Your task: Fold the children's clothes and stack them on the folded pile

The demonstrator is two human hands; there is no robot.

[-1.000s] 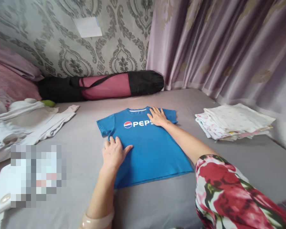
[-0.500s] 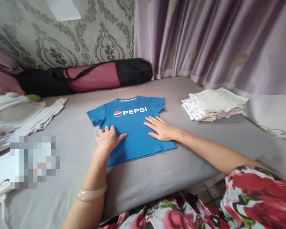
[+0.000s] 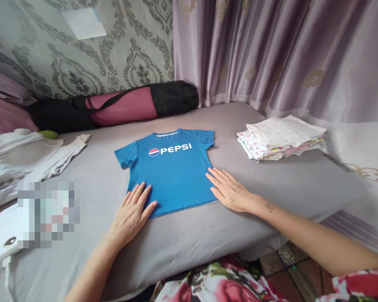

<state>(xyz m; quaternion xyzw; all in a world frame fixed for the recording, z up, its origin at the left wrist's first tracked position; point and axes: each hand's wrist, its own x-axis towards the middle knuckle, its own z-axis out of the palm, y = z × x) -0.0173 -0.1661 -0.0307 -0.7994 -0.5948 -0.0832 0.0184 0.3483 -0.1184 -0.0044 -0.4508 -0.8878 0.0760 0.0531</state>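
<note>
A blue T-shirt (image 3: 173, 176) with a white PEPSI print lies spread face up on the grey bed sheet (image 3: 182, 239), its collar pointing away from me. My left hand (image 3: 134, 214) rests flat at the shirt's lower left corner, fingers stretched over the hem area. On the opposite side, my right hand (image 3: 231, 193) lies flat with its fingertips on the lower right edge of the shirt and its palm over the sheet. Both hands are open and hold nothing. The fabric looks mostly smooth.
A stack of folded cloths (image 3: 280, 138) sits to the right. Light-coloured clothes (image 3: 25, 155) lie at the left, near a white device (image 3: 11, 230) with a cable, partly blurred out. A long black and pink bag (image 3: 122, 107) lies along the wall, beside purple curtains (image 3: 255, 50).
My left hand has slid down and left to the shirt's lower corner, its fingers straighter. My right hand has moved right and slightly nearer, from the shirt's front to its side edge.
</note>
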